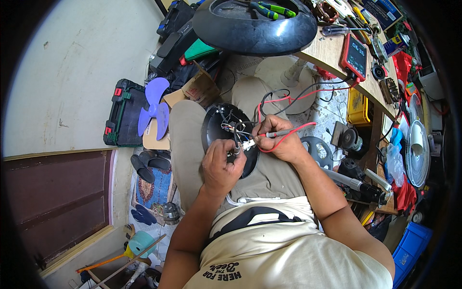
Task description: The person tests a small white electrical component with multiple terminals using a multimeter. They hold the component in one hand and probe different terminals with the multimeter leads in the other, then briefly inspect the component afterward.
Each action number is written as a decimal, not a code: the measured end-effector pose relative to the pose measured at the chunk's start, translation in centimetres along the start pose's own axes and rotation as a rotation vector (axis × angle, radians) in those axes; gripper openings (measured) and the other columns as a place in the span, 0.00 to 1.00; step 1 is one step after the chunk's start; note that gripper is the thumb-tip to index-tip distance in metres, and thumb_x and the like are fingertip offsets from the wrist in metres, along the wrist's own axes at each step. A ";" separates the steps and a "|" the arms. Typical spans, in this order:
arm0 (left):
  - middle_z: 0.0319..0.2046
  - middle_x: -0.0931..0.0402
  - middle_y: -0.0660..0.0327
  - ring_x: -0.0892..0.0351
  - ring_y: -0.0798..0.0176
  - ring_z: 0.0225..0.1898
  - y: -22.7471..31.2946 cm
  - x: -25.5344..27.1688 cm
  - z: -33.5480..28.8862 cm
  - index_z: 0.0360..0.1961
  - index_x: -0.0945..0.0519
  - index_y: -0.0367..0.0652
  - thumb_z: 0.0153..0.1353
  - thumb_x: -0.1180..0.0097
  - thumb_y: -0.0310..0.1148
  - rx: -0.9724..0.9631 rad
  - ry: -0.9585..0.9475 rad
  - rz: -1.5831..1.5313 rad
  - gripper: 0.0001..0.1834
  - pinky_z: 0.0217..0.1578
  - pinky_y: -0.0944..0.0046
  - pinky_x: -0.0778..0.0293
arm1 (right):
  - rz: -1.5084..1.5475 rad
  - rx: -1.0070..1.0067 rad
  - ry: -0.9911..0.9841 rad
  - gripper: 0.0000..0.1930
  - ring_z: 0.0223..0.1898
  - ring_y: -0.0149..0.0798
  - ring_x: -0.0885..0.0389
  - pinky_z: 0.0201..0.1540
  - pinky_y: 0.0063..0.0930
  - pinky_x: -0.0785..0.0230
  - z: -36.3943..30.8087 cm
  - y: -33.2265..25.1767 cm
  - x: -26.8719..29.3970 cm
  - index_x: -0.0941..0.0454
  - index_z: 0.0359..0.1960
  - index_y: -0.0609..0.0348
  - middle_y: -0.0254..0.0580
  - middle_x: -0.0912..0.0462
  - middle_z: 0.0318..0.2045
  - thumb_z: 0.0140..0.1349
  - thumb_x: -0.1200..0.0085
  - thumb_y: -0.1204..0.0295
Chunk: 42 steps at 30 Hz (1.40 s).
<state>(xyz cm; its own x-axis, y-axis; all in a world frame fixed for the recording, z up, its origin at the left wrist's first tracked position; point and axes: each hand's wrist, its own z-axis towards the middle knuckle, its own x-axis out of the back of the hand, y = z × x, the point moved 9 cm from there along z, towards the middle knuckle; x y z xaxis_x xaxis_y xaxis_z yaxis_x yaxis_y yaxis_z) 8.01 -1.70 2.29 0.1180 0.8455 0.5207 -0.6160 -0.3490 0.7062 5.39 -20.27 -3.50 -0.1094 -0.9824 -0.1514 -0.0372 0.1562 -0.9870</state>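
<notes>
Cluttered wooden tabletop [325, 50], patterned tile floor [333, 107], both hands [221, 166] [283, 140] close together, tight on test probes [278, 134].

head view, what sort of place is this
Likely a small repair workshop, perhaps in a home: a red-cased digital multimeter on the wooden workbench, a red-lead test probe in the right hand, and a detached purple fan blade to the left.

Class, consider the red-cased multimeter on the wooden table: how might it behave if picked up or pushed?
The red-cased multimeter has a flat, boxy shape, so it would probably slide rather than roll. It sits near the edge of the wooden table, so an outward push might tip it off. Lifting it would likely drag the loosely curving, floppy-looking test leads.
</notes>
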 end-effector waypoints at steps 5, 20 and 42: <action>0.32 0.22 0.55 0.19 0.48 0.33 -0.2 0.0 -0.1 0.38 0.23 0.40 0.52 0.31 0.18 0.012 0.008 -0.009 0.14 0.36 0.52 0.22 | -0.058 0.026 0.004 0.11 0.36 0.31 0.17 0.41 0.29 0.22 0.0 -0.2 0.1 0.28 0.30 0.60 0.46 0.12 0.36 0.59 0.35 0.79; 0.35 0.18 0.55 0.16 0.48 0.36 -0.3 0.2 -0.4 0.40 0.22 0.40 0.48 0.31 0.17 0.018 -0.007 -0.071 0.18 0.38 0.53 0.19 | 0.050 -0.077 -0.045 0.12 0.38 0.31 0.18 0.42 0.29 0.24 0.2 0.4 0.4 0.25 0.30 0.60 0.47 0.11 0.39 0.58 0.30 0.79; 0.34 0.19 0.54 0.16 0.48 0.36 -0.3 0.2 -0.5 0.40 0.22 0.39 0.46 0.32 0.17 0.001 -0.003 -0.079 0.19 0.38 0.53 0.19 | 0.067 -0.036 -0.055 0.11 0.38 0.33 0.17 0.42 0.30 0.22 0.1 0.3 -0.4 0.29 0.32 0.60 0.47 0.14 0.37 0.58 0.36 0.82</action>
<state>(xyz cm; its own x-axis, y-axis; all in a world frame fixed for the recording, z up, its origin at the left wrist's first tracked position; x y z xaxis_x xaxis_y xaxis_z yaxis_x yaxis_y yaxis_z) 7.86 -1.22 1.91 0.1687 0.8691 0.4649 -0.6036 -0.2818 0.7459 5.48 -19.85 -3.73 -0.0584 -0.9736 -0.2206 -0.0677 0.2244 -0.9722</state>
